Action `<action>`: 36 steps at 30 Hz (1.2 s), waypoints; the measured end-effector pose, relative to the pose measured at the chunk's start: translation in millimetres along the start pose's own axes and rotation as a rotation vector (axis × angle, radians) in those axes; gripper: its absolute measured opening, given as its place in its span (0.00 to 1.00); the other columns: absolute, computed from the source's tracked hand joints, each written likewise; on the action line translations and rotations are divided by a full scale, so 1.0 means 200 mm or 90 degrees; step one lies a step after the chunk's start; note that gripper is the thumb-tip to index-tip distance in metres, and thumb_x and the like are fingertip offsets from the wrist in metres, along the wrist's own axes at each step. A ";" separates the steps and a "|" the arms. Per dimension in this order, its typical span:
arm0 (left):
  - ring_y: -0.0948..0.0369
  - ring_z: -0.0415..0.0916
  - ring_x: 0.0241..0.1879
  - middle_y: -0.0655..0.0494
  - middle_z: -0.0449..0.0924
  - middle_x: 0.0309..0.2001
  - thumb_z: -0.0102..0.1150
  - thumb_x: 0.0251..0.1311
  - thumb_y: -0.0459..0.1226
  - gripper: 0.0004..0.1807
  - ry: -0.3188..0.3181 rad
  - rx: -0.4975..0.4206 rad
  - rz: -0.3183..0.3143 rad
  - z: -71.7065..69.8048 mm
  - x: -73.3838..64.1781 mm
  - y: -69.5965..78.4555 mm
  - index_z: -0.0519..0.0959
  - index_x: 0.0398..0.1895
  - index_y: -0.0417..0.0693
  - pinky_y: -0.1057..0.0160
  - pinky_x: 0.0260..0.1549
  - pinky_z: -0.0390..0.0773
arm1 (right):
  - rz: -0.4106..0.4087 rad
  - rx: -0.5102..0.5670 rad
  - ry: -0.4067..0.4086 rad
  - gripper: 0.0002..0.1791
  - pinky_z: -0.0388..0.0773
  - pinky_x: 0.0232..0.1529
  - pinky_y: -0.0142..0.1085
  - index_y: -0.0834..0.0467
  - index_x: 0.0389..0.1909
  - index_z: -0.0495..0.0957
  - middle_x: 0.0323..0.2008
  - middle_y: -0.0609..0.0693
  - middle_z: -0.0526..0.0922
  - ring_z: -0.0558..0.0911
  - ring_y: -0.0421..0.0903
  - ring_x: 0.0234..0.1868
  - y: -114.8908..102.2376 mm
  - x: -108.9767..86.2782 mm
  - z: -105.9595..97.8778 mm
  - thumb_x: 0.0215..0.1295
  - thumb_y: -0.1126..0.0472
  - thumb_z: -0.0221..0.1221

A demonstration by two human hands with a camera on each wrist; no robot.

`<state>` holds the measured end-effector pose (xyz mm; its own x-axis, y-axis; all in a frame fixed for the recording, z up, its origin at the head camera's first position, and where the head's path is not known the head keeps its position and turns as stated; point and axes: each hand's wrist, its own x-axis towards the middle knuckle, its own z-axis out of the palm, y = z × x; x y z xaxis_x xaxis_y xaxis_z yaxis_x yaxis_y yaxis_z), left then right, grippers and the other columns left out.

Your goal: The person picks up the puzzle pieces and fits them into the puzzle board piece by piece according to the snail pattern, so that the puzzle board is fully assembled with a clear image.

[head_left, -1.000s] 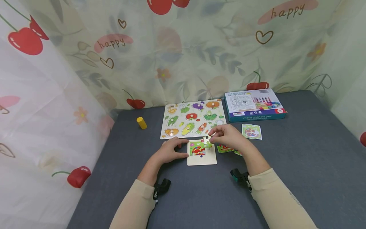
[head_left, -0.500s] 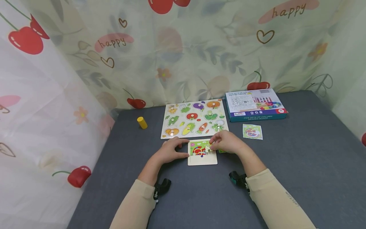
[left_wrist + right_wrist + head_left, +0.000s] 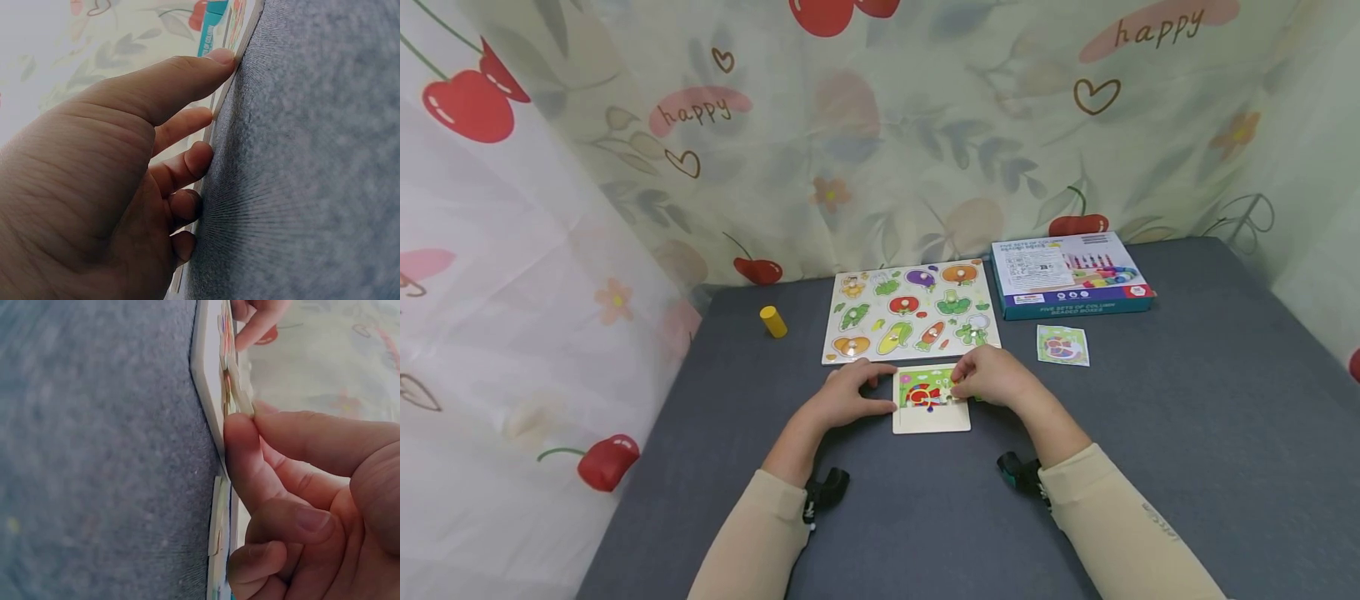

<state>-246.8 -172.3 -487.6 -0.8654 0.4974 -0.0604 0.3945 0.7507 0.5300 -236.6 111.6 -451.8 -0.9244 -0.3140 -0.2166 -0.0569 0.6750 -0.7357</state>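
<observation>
In the head view, a pale wooden puzzle tray (image 3: 932, 422) lies on the table, its upper part filled with green and red pieces. My left hand (image 3: 850, 392) touches the tray's left side with thumb and index finger extended, seen also in the left wrist view. The right hand (image 3: 996, 379) pinches a jigsaw piece (image 3: 242, 394) between thumb and index finger, tilted over the tray's right side. The right wrist view shows loose jigsaw pieces (image 3: 215, 519) on the table beside the tray, mostly hidden by the hand in the head view.
Behind the tray lies a vegetable puzzle board (image 3: 872, 308). A blue-edged box (image 3: 1071, 279) stands at the back right, with a small picture card (image 3: 1062, 346) in front of it. A yellow cylinder (image 3: 772, 322) is at the left.
My right hand has brought the jigsaw piece slightly down from the tray's upper right to its right side, tilting it lower. The left hand keeps its place on the tray's left edge.
</observation>
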 end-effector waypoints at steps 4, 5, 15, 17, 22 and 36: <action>0.60 0.66 0.40 0.59 0.69 0.39 0.72 0.61 0.53 0.32 0.001 0.000 0.001 0.00 0.00 0.00 0.77 0.68 0.59 0.51 0.46 0.60 | 0.005 -0.023 0.011 0.07 0.71 0.34 0.38 0.60 0.36 0.86 0.29 0.49 0.83 0.77 0.46 0.30 -0.01 0.00 0.01 0.61 0.61 0.71; 0.60 0.66 0.40 0.59 0.69 0.39 0.72 0.61 0.53 0.32 0.001 0.000 0.002 0.00 0.00 0.00 0.77 0.68 0.59 0.51 0.46 0.60 | 0.007 -0.027 0.012 0.07 0.71 0.34 0.38 0.60 0.36 0.86 0.29 0.48 0.83 0.76 0.46 0.30 -0.01 0.00 0.01 0.61 0.61 0.71; 0.60 0.66 0.40 0.60 0.69 0.39 0.72 0.61 0.53 0.32 -0.003 0.003 0.003 0.00 0.00 -0.01 0.77 0.68 0.59 0.51 0.46 0.60 | -0.008 -0.058 0.001 0.12 0.68 0.34 0.40 0.58 0.36 0.85 0.25 0.49 0.79 0.74 0.46 0.28 -0.01 -0.01 0.02 0.55 0.59 0.76; 0.61 0.66 0.40 0.60 0.69 0.39 0.71 0.61 0.53 0.32 -0.002 0.003 0.002 0.00 0.00 -0.01 0.77 0.68 0.59 0.51 0.46 0.60 | -0.008 -0.064 -0.006 0.13 0.68 0.34 0.40 0.58 0.37 0.84 0.25 0.50 0.78 0.74 0.46 0.28 -0.01 -0.01 0.02 0.53 0.60 0.76; 0.60 0.67 0.41 0.60 0.69 0.39 0.72 0.61 0.53 0.32 -0.001 -0.001 0.003 0.00 0.00 -0.01 0.77 0.68 0.59 0.50 0.46 0.60 | -0.016 -0.087 -0.009 0.11 0.69 0.34 0.40 0.58 0.36 0.84 0.26 0.50 0.77 0.74 0.47 0.28 -0.01 0.00 0.02 0.53 0.63 0.75; 0.60 0.66 0.39 0.59 0.69 0.39 0.72 0.61 0.53 0.32 -0.003 0.003 0.000 0.00 0.00 -0.01 0.77 0.68 0.59 0.51 0.46 0.60 | -0.032 -0.161 0.014 0.06 0.78 0.40 0.42 0.54 0.36 0.92 0.34 0.46 0.88 0.80 0.44 0.36 -0.01 0.00 0.02 0.57 0.59 0.75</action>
<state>-247.8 -173.5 -488.9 -0.8643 0.4989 -0.0638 0.3957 0.7528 0.5260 -235.2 108.3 -453.4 -0.9259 -0.3388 -0.1668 -0.1938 0.8054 -0.5602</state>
